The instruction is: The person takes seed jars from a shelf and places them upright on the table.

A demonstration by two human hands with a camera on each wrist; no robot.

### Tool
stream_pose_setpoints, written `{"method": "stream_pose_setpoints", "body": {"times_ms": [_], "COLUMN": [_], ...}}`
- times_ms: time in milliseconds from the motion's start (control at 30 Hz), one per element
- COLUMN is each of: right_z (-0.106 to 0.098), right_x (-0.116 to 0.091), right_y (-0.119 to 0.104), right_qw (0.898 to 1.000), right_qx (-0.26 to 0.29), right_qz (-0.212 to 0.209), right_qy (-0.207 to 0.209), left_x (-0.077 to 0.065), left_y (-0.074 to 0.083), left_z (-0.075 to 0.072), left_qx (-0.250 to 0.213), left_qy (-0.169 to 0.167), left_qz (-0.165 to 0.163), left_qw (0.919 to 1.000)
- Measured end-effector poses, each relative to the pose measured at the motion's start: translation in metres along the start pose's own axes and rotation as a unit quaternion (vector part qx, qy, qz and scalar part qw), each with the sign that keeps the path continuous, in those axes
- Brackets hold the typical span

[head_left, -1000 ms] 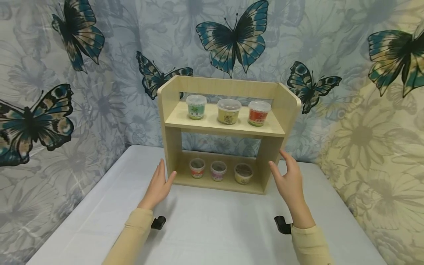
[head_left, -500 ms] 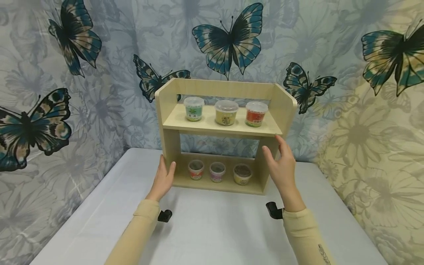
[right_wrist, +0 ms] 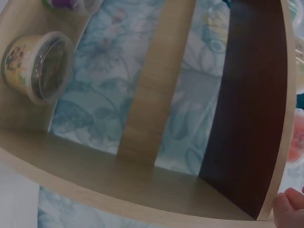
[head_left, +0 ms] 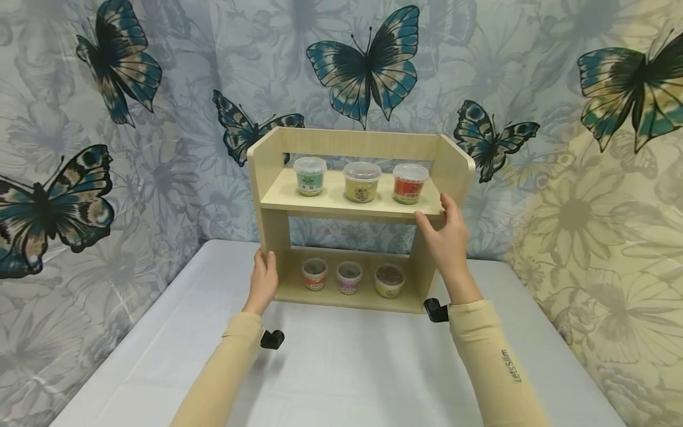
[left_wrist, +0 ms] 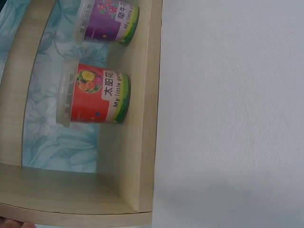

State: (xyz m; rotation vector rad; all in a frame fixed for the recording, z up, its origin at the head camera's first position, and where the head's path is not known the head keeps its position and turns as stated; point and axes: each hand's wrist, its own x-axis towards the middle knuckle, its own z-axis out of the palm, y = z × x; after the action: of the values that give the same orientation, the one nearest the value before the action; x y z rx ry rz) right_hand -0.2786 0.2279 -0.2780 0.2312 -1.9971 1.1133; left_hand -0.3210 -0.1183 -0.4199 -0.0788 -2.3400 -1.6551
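One two-tier wooden shelf [head_left: 333,198] between left grip [head_left: 262,281] and right grip [head_left: 449,243].

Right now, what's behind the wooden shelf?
A blue flowery wall shows through the gaps; printed butterflies peek out left and right. The wooden shelf and its cups cover the rest, so I can't see that.

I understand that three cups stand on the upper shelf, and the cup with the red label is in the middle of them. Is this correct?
Not entirely. The cup with the red label stands at the right end of that row; the middle one is the yellow-labelled cup. The head view shows this.
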Motion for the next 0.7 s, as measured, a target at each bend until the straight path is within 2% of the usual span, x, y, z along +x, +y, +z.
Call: {"method": "stream_pose_setpoints", "body": {"times_ms": [167, 433, 700], "right_z": [0.004, 0.014, 0.021], "right_x": [0.010, 0.024, 0.039], "right_y": [0.001, 0.000, -0.003], "right_qw": [1.000, 0.999, 0.997], "right_qx": [-0.013, -0.012, -0.021], "right_qz": [0.012, 0.036, 0.068], "right_qy": [-0.012, -0.018, -0.030], "left_x": [0.002, 0.005, 0.011], "left_y": [-0.002, -0.005, -0.003], "left_z": [0.002, -0.002, -0.004], "left_qx": [0.000, -0.008, -0.005], "left_qy": [0.014, -0.004, -0.018], "left_qz": [-0.011, -0.052, -0.072], "left_qw": [0.9999, 0.9986, 0.9972]}}
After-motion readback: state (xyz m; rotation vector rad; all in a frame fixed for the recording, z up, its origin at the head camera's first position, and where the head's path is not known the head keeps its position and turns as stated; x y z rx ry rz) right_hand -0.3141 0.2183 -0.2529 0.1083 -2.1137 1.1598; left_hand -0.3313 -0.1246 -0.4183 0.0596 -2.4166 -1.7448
